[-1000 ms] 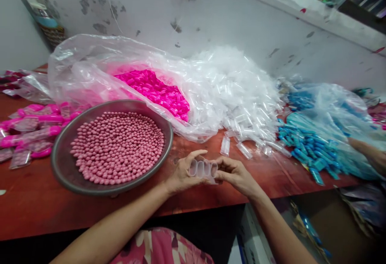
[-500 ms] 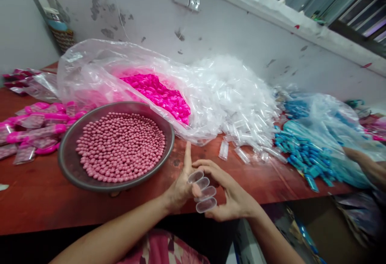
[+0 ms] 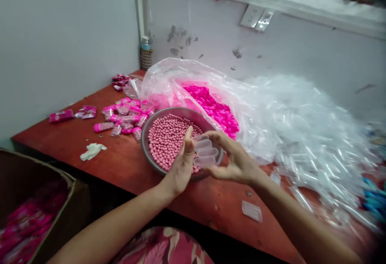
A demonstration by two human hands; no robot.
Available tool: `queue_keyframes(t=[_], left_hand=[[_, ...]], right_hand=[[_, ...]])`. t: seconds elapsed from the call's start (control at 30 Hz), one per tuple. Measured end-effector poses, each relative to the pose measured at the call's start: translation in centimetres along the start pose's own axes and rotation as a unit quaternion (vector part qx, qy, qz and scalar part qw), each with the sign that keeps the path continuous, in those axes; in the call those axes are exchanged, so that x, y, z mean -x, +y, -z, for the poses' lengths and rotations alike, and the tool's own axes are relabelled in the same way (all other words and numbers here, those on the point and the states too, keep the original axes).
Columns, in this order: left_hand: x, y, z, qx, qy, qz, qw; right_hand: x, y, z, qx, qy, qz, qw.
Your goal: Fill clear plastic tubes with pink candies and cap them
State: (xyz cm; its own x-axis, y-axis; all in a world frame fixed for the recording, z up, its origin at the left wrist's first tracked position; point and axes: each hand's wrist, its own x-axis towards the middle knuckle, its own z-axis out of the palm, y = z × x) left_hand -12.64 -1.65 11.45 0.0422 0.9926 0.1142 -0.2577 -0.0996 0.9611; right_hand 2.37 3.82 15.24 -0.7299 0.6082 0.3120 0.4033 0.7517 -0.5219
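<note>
Several clear plastic tubes (image 3: 206, 151), stacked in a row with their oval ends toward me, are held between my two hands above the rim of a grey bowl (image 3: 145, 151). My right hand (image 3: 233, 160) grips the row from the right, thumb below and fingers above. On the other side, my left hand (image 3: 181, 167) presses against the tubes with its thumb pointing up; its other fingers are mostly hidden. Pink beads (image 3: 171, 139) fill much of the bowl. Behind it, bright pink caps (image 3: 215, 109) lie in a clear plastic bag (image 3: 163, 69).
Filled pink-capped tubes (image 3: 126, 113) lie left of the bowl, near a white scrap (image 3: 93, 151). A big heap of clear tubes (image 3: 310, 123) covers the right side. One loose tube (image 3: 252, 211) lies near the front edge. A cardboard box (image 3: 74, 193) with pink packets stands lower left.
My view has swung left, bringing the box and the table's left end into sight. Both hands have moved with the tubes from beside the bowl to over its right part.
</note>
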Motion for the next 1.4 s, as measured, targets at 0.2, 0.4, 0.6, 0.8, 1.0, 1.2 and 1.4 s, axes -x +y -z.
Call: queue_keyframes(t=[0.2, 0.4, 0.6, 0.8, 1.0, 1.2, 1.4], left_hand=[[0.2, -2.5, 8.8, -0.432, 0.181, -0.187, 0.863], [-0.2, -5.0, 11.1, -0.390, 0.218, -0.131, 0.885], [-0.3, -5.4, 10.9, -0.342, 0.224, -0.149, 0.901], [-0.3, -5.8, 11.0, -0.320, 0.226, -0.147, 0.908], [-0.1, -4.8, 11.3, -0.443, 0.230, -0.182, 0.847], [-2.2, -1.4, 10.1, -0.482, 0.125, -0.175, 0.850], [-5.8, -0.3, 8.8, -0.419, 0.041, -0.086, 0.903]], right_hand=[[-5.6, 7.2, -2.8, 0.320, -0.191, 0.018, 0.928], [-8.2, 10.4, -6.1, 0.352, -0.233, 0.041, 0.906], [-10.5, 9.6, -10.0, 0.246, -0.277, 0.099, 0.923], [-10.7, 9.0, -13.1, -0.008, -0.193, 0.021, 0.981], [-9.9, 7.3, -11.3, -0.372, -0.088, -0.125, 0.916], [-8.6, 5.5, -8.0, -0.474, -0.018, -0.166, 0.865], [-7.6, 6.4, -8.5, -0.530, 0.014, -0.196, 0.825]])
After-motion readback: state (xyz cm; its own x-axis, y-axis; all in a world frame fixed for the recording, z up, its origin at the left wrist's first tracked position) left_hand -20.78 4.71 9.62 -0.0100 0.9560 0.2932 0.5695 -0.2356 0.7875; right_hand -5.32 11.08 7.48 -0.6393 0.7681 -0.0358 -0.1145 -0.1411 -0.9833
